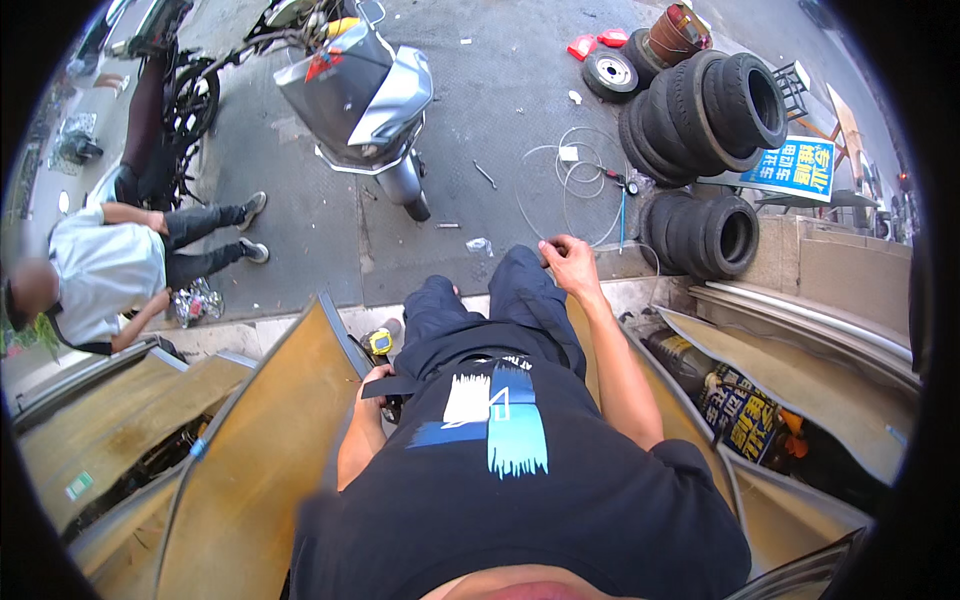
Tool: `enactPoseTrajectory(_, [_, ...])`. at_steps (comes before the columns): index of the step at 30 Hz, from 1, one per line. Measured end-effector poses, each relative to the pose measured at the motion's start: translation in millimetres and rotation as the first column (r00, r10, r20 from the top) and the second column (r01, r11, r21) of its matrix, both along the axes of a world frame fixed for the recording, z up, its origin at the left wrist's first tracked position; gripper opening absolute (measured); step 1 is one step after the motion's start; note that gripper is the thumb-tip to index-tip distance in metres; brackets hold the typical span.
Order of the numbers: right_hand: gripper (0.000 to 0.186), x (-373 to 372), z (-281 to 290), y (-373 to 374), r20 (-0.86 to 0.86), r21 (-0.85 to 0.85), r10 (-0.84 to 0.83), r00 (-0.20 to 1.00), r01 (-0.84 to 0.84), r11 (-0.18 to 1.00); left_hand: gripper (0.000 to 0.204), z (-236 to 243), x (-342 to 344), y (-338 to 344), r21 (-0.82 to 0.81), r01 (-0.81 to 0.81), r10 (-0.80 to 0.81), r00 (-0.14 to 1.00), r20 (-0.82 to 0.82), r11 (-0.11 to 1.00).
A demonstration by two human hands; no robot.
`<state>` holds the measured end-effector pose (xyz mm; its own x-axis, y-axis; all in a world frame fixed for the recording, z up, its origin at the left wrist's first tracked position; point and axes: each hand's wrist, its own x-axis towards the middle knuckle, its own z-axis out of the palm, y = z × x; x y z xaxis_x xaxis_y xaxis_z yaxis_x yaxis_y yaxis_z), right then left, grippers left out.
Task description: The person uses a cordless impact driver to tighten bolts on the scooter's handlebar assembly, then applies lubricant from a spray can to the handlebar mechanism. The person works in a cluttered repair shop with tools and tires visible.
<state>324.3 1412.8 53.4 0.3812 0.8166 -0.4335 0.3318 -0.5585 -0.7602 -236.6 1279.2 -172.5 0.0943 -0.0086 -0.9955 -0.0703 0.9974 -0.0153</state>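
Note:
I am seated, in a dark T-shirt and dark trousers (520, 295). My right hand (568, 262) rests by my right knee, its fingers curled together; whether they hold anything is too small to tell. My left hand (375, 388) is low beside my left hip, its fingers bent around something dark and partly hidden. A small yellow-and-black object (380, 341) lies just beyond it. Tan panels (240, 450) flank me on both sides.
A silver scooter (380, 120) stands ahead, with tools (485, 174) and a coiled hose (565, 185) on the pavement. Stacked tyres (700, 110) and a blue sign (780, 168) are right. Another person (105, 270) in a white shirt is left, near parked motorbikes (195, 95).

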Motion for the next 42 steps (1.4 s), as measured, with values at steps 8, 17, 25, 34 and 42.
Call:
enactPoseTrajectory(8, [0.010, 123.8, 267.8, 146.2, -0.012, 0.874, 0.139, 0.990, -0.057, 0.482, 0.013, 18.0, 168.5, 210.7, -0.030, 0.317, -0.316, 0.925, -0.213, 0.948])
enactPoseTrajectory(17, [0.018, 322.7, 316.9, 366.7, 0.271, 0.793, 0.623, 0.734, -0.537, 0.288, 0.022, -43.8, 393.6, 340.5, -0.057, 0.061, -0.060, 0.998, 0.011, 0.996])
enactPoseTrajectory(25, [0.025, 396.7, 268.9, 550.4, 0.114, 0.847, 0.715, 0.690, -0.443, 0.292, 0.024, -39.9, 532.1, 445.6, -0.097, -0.256, 0.261, 0.964, 0.044, 0.962])
enactPoseTrajectory(34, [0.024, 502.8, -66.8, 779.4, 0.538, -0.046, 0.500, 0.678, -0.569, 0.821, 0.026, -34.5, 615.2, 630.6, -0.126, -0.520, 0.526, 0.850, 0.020, 0.845])
enactPoseTrajectory(42, [0.022, 733.9, -315.3, 765.6, -0.114, -0.857, -0.001, 0.993, -0.098, 0.506, 0.009, -27.2, 660.7, 792.6, 0.066, -0.490, 0.491, 0.871, 0.000, 0.869])
